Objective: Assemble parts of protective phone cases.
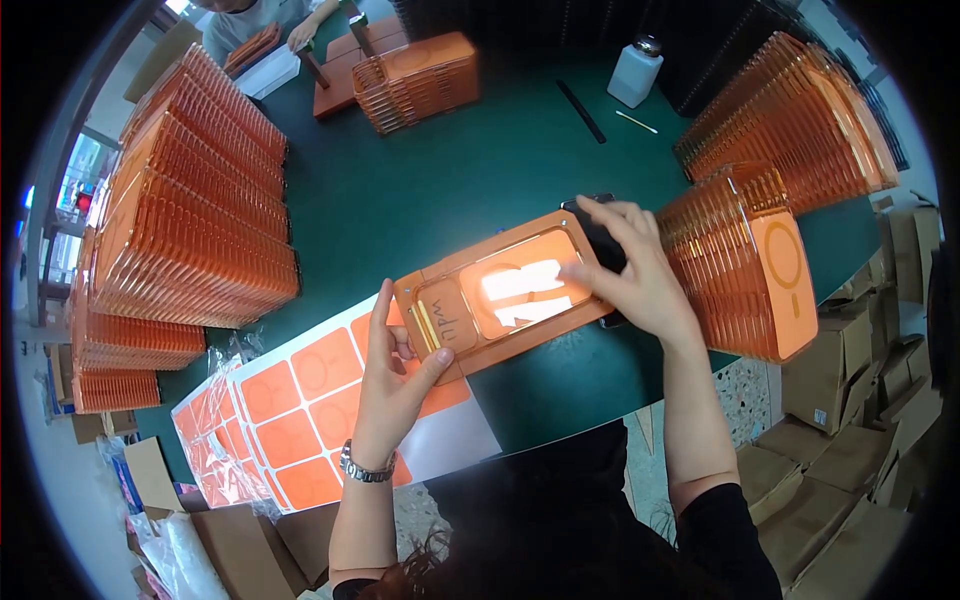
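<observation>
In the middle, a brown-orange rectangular fixture (515, 346) lies tilted, its right end higher. Its recess holds a glossy orange panel (583, 262) with bright light glare; handwriting marks its left part. My left hand (388, 375) grips the fixture's left end, thumb on the front rim and index finger along the end. Over the right end, my right hand (645, 270) has thumb and index finger spread apart, the thumb at the panel's right side. A black object (598, 240) sits partly hidden beneath that hand. Below the fixture lies a sheet of orange square stickers (318, 368).
Tall stacks of clear orange trays (200, 210) line the left; more stacks (735, 262) stand right. At the back are another tray stack (420, 80), a black strip (581, 111), a white pump bottle (635, 72) and a cotton swab (636, 122). A co-worker's hand (303, 35) shows far left.
</observation>
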Motion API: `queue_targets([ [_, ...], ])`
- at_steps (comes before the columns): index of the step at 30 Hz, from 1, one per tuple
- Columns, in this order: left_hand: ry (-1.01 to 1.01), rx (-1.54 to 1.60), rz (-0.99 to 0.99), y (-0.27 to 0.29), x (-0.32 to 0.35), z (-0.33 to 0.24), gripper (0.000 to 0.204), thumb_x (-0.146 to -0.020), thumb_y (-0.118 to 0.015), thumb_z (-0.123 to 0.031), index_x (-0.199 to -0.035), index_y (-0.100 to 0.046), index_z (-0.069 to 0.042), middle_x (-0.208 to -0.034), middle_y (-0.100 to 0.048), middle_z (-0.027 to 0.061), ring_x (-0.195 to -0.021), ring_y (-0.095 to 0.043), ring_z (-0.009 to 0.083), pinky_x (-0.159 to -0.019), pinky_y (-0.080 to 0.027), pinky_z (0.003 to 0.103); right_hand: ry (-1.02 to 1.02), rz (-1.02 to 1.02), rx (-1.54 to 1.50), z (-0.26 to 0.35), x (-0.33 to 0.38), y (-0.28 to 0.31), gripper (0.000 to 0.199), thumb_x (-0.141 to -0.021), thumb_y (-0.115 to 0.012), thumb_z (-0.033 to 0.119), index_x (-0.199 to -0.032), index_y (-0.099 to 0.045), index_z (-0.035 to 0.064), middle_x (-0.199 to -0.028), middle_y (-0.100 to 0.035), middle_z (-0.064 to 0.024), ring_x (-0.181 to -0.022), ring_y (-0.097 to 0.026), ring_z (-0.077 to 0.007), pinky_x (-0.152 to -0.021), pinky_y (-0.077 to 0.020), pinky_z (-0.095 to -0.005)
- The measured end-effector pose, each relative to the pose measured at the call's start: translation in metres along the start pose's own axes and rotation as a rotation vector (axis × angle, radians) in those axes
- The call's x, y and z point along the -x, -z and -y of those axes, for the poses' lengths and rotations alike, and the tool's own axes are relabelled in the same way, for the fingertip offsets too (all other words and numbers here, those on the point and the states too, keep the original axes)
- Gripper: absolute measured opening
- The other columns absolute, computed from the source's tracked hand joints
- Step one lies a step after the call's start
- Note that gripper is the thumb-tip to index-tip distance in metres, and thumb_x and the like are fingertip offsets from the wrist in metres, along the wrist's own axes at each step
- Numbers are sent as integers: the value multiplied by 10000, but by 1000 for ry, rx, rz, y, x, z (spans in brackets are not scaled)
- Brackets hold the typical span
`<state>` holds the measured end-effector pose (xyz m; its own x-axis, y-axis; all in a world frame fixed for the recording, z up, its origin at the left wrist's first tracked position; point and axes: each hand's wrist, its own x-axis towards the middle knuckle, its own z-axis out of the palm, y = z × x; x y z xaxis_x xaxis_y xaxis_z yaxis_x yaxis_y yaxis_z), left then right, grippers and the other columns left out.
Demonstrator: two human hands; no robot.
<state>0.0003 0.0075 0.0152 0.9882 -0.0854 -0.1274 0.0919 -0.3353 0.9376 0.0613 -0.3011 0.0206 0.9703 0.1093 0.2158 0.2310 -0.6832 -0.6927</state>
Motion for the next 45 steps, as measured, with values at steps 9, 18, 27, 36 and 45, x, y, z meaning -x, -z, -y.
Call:
queue_targets([
  [9,-398,-506,-39,13,-12,1,1033,-819,-851,-311,-1623,-242,-85,-1418,-460,195,-1333,-453,364,-1178,-296,499,173,155,269,28,3,15,926,-676,-882,498,-1468,-550,149,-1566,-376,-206,-1446,-334,-406,-1182,-299,-502],
  [18,-833,-617,39,17,-43,-4,968,-717,-858,-441,-1490,-405,-75,-1358,-541,182,-1292,-518,384,-1174,-259,634,422,354,25,47,-16,-6,942,-733,-875,440,-1525,-472,126,-1454,-537,-173,-1417,-446,-362,-1224,-243,-553],
  [27,-1031,5,-333,22,-52,-58,1270,-810,-637,-792,-1645,-19,-62,-1665,-197,262,-1521,-253,450,-1211,-219,589,-47,157,-1898,74,18,42,1217,-698,-771,773,-1508,-371,-43,-1277,-557,-222,-1060,-667,-426,-959,-557,-574],
  [36,-458,-364,-187,88,-3,49,786,-1053,-434,-503,-1625,-194,-21,-1655,-293,203,-1536,-274,355,-1243,-206,488,40,136,-1994,91,49,60,1350,-660,-642,922,-1490,-339,-99,-1202,-564,-263,-997,-674,-461,-836,-602,-580],
  [45,-329,-770,-44,86,-2,86,499,-1028,-560,-154,-1494,-475,1,-1589,-419,186,-1498,-345,356,-1222,-276,457,86,97,-2009,100,59,70,1326,-686,-625,918,-1494,-344,-95,-1233,-565,-269,-964,-679,-466,-841,-594,-589],
])
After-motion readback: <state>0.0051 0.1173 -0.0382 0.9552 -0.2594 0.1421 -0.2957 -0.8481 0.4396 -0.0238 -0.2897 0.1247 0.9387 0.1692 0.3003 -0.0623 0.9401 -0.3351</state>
